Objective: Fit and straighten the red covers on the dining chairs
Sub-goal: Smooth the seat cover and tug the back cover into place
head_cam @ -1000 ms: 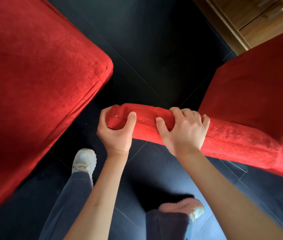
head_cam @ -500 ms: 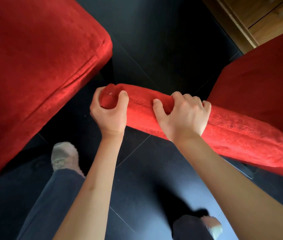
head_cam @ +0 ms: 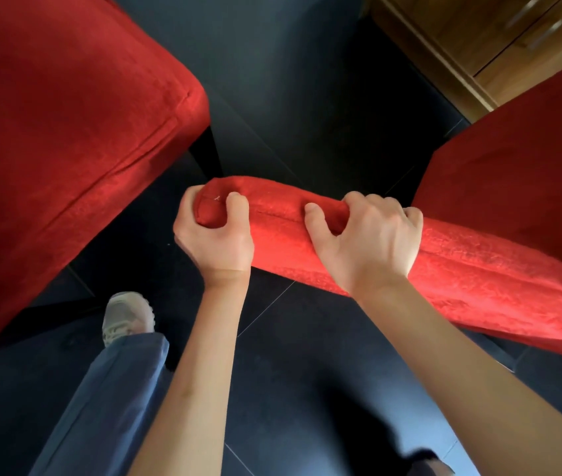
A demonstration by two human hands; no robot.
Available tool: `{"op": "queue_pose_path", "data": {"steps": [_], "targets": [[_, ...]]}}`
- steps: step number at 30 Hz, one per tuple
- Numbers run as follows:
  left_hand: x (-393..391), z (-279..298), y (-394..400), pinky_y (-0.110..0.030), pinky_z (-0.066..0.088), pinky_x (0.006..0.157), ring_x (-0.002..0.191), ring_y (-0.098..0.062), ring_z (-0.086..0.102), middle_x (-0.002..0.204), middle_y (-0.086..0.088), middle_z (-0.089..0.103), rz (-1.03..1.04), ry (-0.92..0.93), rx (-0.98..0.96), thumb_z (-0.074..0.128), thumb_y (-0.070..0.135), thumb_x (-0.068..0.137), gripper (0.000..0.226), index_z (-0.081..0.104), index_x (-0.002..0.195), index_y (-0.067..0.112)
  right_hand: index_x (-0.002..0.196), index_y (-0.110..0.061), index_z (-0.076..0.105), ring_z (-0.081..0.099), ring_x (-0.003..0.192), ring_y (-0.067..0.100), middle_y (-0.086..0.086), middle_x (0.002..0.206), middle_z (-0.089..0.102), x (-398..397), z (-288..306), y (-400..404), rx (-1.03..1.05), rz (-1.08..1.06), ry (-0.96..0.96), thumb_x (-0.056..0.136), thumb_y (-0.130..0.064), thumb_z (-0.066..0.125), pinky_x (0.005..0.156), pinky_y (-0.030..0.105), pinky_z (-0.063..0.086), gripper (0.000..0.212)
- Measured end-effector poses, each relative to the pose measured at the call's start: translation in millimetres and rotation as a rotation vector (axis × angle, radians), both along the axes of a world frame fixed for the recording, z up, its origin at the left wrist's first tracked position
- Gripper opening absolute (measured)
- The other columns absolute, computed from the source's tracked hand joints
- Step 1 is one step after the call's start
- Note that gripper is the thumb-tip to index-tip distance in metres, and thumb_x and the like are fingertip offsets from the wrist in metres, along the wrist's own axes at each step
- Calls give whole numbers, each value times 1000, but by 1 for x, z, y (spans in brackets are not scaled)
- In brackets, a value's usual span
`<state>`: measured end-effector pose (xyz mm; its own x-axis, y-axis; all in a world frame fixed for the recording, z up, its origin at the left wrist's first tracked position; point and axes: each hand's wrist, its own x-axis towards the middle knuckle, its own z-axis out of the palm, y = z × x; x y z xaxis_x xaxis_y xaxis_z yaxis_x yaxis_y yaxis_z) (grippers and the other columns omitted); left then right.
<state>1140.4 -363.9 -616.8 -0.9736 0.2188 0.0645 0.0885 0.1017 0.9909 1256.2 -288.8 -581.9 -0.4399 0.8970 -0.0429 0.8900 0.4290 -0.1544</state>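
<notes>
Dark floor tiles (head_cam: 293, 97) with thin pale joints fill the view from the head camera, seen from above. At nine o'clock a dining chair in a red cover (head_cam: 66, 139) takes up the whole left side, its corner seam pointing toward the centre and a dark chair leg (head_cam: 209, 152) showing just under that corner. At seven o'clock a blue trouser leg (head_cam: 107, 400) ends in a pale shoe (head_cam: 126, 316) planted on the tiles.

Just left of centre, the left hand (head_cam: 214, 235) grips the very end of the padded top edge of a second chair's red cover (head_cam: 478, 280), fingers wrapped over the far side and thumb pressed on the near face. Just right of centre, the right hand (head_cam: 372, 242) grips the same edge, knuckles up, thumb hooked beneath the seam. The two hands sit near each other on the roll of fabric but apart.

From three to four o'clock that covered edge runs down and out to the right border, with the chair's seat rising behind it. At one o'clock a wooden cabinet (head_cam: 499, 46) with metal handles stands against the floor.
</notes>
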Motion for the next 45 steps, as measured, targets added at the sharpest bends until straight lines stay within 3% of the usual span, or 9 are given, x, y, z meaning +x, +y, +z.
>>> {"op": "queue_pose_path", "data": {"steps": [3, 10, 18, 25, 30, 34, 39, 41, 45], "targets": [[6, 2, -2, -14, 39, 60, 54, 5, 50, 54, 22, 55, -2, -6, 14, 52, 28, 65, 7, 53, 66, 21, 72, -18, 58, 37, 69, 17, -6, 64, 41, 6, 3, -1, 1, 4, -16, 76, -70, 14, 81, 39, 33, 68], [28, 19, -8, -20, 40, 60, 55, 2, 47, 59, 17, 51, 19, 35, 33, 50, 24, 67, 16, 56, 72, 10, 71, -18, 61, 39, 68, 15, -8, 63, 44, 29, 20, -7, 0, 1, 44, 77, -70, 16, 82, 37, 33, 69], [59, 72, -5, -22, 39, 61, 57, 2, 46, 62, 11, 49, -13, 138, 9, 50, 24, 69, 18, 57, 74, 8, 74, -19, 61, 42, 68, 15, -8, 64, 47, 62, 68, -2, -1, 0, 66, 75, -71, 11, 79, 33, 28, 73], [105, 131, 3, -15, 37, 62, 57, 5, 46, 64, 14, 48, -22, 249, -2, 52, 22, 70, 25, 61, 73, -1, 74, -17, 63, 46, 68, 18, -5, 64, 51, 110, 115, 6, 32, -6, 164, 75, -71, 13, 77, 33, 29, 73], [145, 172, 9, -18, 38, 61, 57, -4, 42, 63, 11, 49, -9, 295, -5, 53, 24, 70, 19, 59, 72, 6, 72, -17, 62, 45, 66, 18, -5, 62, 50, 150, 146, 11, 54, -7, 237, 75, -71, 14, 73, 31, 25, 72], [179, 202, 11, -23, 38, 61, 57, -4, 42, 62, 13, 48, 8, 333, -10, 53, 25, 69, 17, 56, 71, 8, 72, -17, 62, 53, 69, 21, -3, 63, 55, 186, 171, 15, 59, 2, 305, 75, -71, 14, 76, 34, 32, 73], [230, 240, 11, -20, 38, 62, 53, -1, 44, 62, 20, 46, 31, 393, -6, 53, 25, 69, 13, 52, 70, 12, 72, -17, 62, 54, 71, 21, -3, 64, 56, 235, 199, 16, 66, 16, 359, 72, -72, 10, 74, 33, 30, 76], [257, 255, 9, -17, 36, 61, 53, 3, 44, 61, 18, 46, 24, 435, -9, 54, 24, 69, 12, 51, 69, 13, 72, -18, 62, 54, 73, 21, -2, 65, 57, 260, 213, 15, 84, 16, 378, 72, -72, 10, 73, 32, 28, 76], [278, 264, 4, -21, 37, 62, 59, -7, 42, 64, 6, 49, 13, 480, -29, 55, 22, 70, 11, 53, 70, 10, 69, -17, 60, 54, 72, 22, -1, 65, 57, 281, 220, 11, 72, 9, 414, 73, -71, 13, 74, 33, 31, 72]]}}
